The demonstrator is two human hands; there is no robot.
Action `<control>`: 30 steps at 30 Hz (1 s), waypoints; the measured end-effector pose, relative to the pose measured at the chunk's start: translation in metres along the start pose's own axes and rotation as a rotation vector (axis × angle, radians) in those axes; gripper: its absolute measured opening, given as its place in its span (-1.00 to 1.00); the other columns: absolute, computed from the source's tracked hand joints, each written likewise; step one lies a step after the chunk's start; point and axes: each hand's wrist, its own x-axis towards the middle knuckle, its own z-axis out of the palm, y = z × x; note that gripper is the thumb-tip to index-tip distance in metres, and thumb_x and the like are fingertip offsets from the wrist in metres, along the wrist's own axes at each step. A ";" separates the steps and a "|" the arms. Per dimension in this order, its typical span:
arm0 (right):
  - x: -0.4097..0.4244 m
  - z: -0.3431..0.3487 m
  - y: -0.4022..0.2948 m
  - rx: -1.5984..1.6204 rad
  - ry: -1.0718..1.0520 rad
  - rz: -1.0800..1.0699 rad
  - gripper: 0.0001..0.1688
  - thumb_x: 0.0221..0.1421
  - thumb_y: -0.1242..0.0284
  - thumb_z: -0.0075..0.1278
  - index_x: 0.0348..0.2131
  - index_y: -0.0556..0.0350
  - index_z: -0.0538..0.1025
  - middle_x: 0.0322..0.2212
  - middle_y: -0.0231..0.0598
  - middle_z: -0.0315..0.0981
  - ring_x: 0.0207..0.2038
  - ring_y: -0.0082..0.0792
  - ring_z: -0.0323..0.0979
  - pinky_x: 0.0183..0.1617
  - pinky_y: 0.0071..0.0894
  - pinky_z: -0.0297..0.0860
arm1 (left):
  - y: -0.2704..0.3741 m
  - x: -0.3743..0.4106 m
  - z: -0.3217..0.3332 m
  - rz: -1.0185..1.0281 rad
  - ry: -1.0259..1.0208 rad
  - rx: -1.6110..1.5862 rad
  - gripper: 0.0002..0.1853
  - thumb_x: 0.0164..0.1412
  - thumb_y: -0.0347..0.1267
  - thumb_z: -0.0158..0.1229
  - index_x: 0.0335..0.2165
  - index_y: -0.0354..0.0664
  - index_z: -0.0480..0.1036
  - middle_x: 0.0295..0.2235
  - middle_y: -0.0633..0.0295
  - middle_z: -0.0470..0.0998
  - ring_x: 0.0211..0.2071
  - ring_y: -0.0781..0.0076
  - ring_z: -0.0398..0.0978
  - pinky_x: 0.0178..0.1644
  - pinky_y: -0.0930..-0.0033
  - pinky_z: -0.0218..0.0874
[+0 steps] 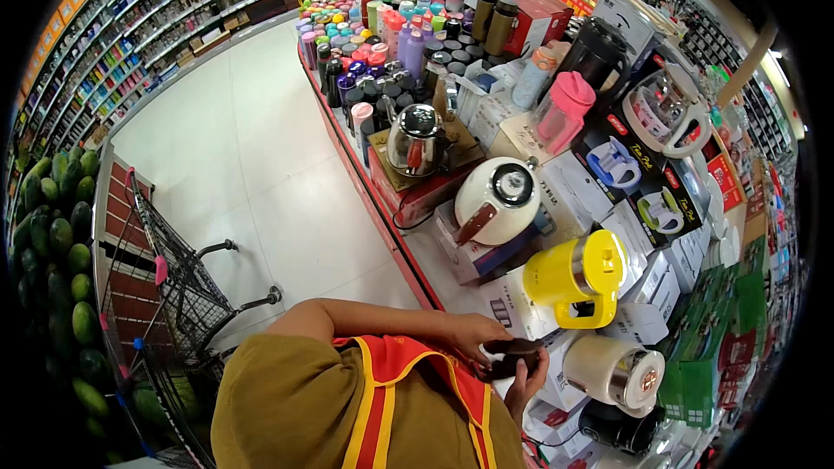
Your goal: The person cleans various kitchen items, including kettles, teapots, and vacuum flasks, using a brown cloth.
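Both hands meet in front of my chest, at the edge of the display. Between them is a small dark brown object (505, 365); its kind cannot be made out. My left hand (479, 337) grips its upper side, with the thumb and fingers at its edge. From the other side, my right hand (526, 381) has its fingers curled around it. Close by stands a yellow electric kettle (554, 271) on a white box. A cream kettle with a steel band (596, 368) lies nearest to my right hand.
White kettle (479, 198) and glass kettle (414, 143) stand on boxes along the red-edged display table (365, 202). Several bottles (391, 39) crowd its far end. Left on the pale floor (260, 176) are a shopping cart (189, 286) and piled watermelons (62, 234). Green boxes (700, 378) are stacked right.
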 end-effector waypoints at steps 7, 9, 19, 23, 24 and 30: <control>0.005 0.104 -0.015 -0.062 -0.190 -0.186 -0.48 -0.02 0.65 -0.06 -0.01 0.27 0.23 -0.15 -0.18 0.25 -0.17 -0.41 0.30 -0.09 -0.45 0.28 | -0.015 -0.075 -0.043 -0.073 0.188 -0.016 -0.57 -0.05 -0.17 0.18 -0.27 -0.26 0.35 -0.38 -0.03 0.44 -0.33 -0.03 0.41 -0.29 0.18 0.22; 0.008 0.124 -0.023 -0.092 -0.215 -0.111 -0.47 0.01 0.63 -0.04 0.01 0.26 0.22 -0.12 -0.21 0.26 -0.07 -0.40 0.25 0.05 -0.44 0.16 | -0.024 -0.103 -0.055 -0.111 0.223 -0.055 -0.59 0.00 -0.17 0.15 -0.27 -0.27 0.36 -0.41 -0.04 0.45 -0.37 -0.03 0.42 -0.32 0.16 0.22; 0.023 0.223 -0.049 -0.034 -0.150 0.044 -0.68 -0.06 0.57 0.08 -0.23 0.23 0.43 -0.32 -0.29 0.42 -0.25 -0.50 0.37 -0.11 -0.54 0.29 | -0.020 -0.215 -0.135 -0.175 0.317 -0.325 -0.65 0.15 -0.20 0.07 -0.20 -0.25 0.41 -0.38 0.25 0.40 -0.38 0.45 0.36 -0.29 0.52 0.25; 0.038 0.241 -0.053 0.065 -0.194 0.131 -0.70 0.01 0.55 0.01 -0.18 0.23 0.43 -0.35 -0.33 0.43 -0.24 -0.51 0.38 -0.11 -0.54 0.29 | -0.014 -0.234 -0.154 -0.334 0.233 -1.210 -0.60 0.21 -0.26 0.01 -0.05 -0.31 0.34 -0.22 0.35 0.44 -0.24 0.63 0.35 -0.17 0.54 0.23; 0.043 0.245 -0.048 0.085 -0.198 0.134 -0.71 0.05 0.54 -0.02 -0.17 0.21 0.43 -0.40 -0.38 0.43 -0.29 -0.55 0.37 -0.15 -0.59 0.29 | -0.015 -0.238 -0.162 -0.341 0.232 -1.179 -0.56 0.21 -0.29 0.00 -0.01 -0.35 0.29 -0.21 0.31 0.45 -0.21 0.63 0.36 -0.15 0.52 0.24; 0.095 0.263 -0.012 -0.067 -0.290 0.088 -0.71 0.08 0.52 -0.04 -0.14 0.18 0.41 -0.40 -0.44 0.39 -0.35 -0.66 0.30 -0.26 -0.69 0.25 | 0.001 -0.258 -0.203 -0.204 0.437 -1.138 -0.52 0.21 -0.24 0.01 0.02 -0.31 0.27 -0.21 0.37 0.44 -0.19 0.66 0.31 -0.10 0.55 0.18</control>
